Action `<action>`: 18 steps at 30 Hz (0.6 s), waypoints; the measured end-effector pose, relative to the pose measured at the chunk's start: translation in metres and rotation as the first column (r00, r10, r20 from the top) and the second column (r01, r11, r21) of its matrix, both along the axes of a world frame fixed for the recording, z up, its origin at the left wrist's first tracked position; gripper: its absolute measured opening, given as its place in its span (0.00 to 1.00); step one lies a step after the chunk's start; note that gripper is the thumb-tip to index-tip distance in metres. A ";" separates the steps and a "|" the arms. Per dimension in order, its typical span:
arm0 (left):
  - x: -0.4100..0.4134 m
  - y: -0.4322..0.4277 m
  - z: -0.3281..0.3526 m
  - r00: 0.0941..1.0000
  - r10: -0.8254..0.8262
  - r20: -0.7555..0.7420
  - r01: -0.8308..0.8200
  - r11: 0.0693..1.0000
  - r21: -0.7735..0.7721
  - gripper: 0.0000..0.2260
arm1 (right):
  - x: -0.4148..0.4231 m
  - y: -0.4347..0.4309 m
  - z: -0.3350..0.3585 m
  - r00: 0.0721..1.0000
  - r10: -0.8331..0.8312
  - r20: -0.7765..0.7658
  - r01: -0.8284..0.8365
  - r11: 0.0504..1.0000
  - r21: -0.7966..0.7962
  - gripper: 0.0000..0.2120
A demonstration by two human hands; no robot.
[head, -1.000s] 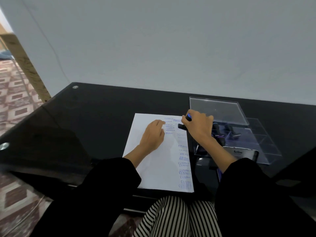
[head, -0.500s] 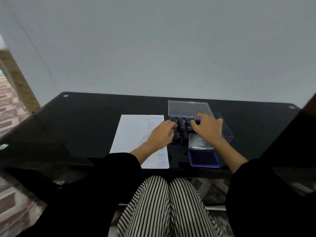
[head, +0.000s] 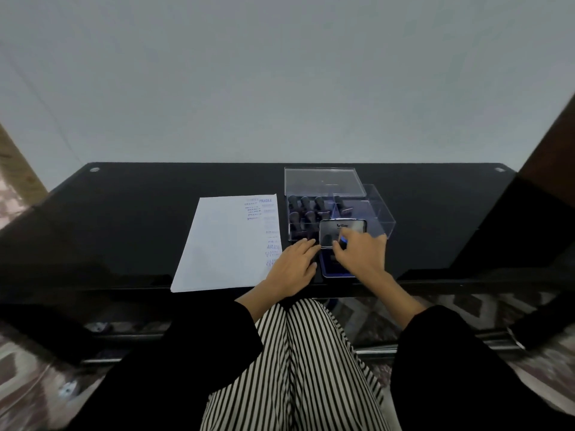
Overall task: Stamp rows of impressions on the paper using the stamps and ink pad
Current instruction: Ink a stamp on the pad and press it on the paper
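Black glass surface (head: 140, 219), person seated at it. Paper (head: 224, 244) lies left of centre with blue impressions down its right side only (FRAGILE reads at the top, the rest is faint), so I judge the rows far from done.

Change: the right hand (head: 362, 256) has left the paper's top, passed over the clear box (head: 378, 213) and now sits above the ink pad (head: 329, 270). That looks like re-inking before the next impression.

The clear box is just behind the pad, with spare stamps (head: 306, 203) upright in its left half and the box lid (head: 323, 181) behind it. Ink pad is at the near edge, right of the paper, pad lid (head: 342, 228) raised.

Left hand (head: 292, 269) lies flat with straight fingers at the paper's lower right corner, holding nothing. Right grip is closed, pinching a small blue-topped stamp (head: 343, 242). Contact with the ink is hidden.

In the way: the raised pad lid just beyond the fingers, and the left fingertips close beside the pad.
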State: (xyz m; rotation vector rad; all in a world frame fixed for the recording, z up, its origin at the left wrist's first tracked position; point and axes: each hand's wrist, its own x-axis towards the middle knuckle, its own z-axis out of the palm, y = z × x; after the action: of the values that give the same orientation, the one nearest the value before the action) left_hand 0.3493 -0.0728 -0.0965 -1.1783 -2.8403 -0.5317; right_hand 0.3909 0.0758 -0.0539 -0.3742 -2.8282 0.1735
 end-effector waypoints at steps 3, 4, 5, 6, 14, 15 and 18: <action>0.001 0.001 -0.009 1.000 0.027 0.006 -0.026 0.998 -0.064 0.23 | -0.001 0.001 -0.004 1.000 -0.004 -0.015 0.005 1.000 0.025 0.11; 0.001 0.001 -0.011 0.999 0.039 0.013 -0.037 0.996 -0.082 0.24 | -0.001 0.001 -0.005 1.000 -0.006 -0.017 0.006 1.000 0.028 0.10; 0.001 0.001 -0.013 0.999 0.049 0.019 -0.047 0.994 -0.097 0.24 | -0.002 0.001 -0.006 1.000 -0.006 -0.021 0.007 1.000 0.030 0.10; 0.001 0.001 -0.015 0.998 0.057 0.026 -0.054 0.992 -0.111 0.24 | -0.002 0.002 -0.008 1.000 -0.005 -0.027 0.006 0.999 0.032 0.10; -0.001 0.001 -0.024 0.997 0.071 0.036 -0.064 0.983 -0.174 0.24 | 0.002 0.000 -0.026 0.998 0.013 -0.055 -0.014 1.000 -0.017 0.06; -0.002 0.001 -0.024 0.997 0.072 0.035 -0.065 0.982 -0.176 0.24 | 0.001 -0.001 -0.028 0.998 0.010 -0.065 -0.012 0.999 -0.031 0.06; -0.002 0.001 -0.025 0.997 0.073 0.039 -0.065 0.982 -0.175 0.24 | -0.002 -0.002 -0.031 0.995 0.012 -0.095 -0.017 0.998 -0.055 0.06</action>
State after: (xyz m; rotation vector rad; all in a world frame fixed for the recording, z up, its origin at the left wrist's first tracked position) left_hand 0.3478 -0.0718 -0.1211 -1.0982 -3.0063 -0.3167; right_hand 0.3885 0.0739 -0.0850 -0.3480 -2.7380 0.2669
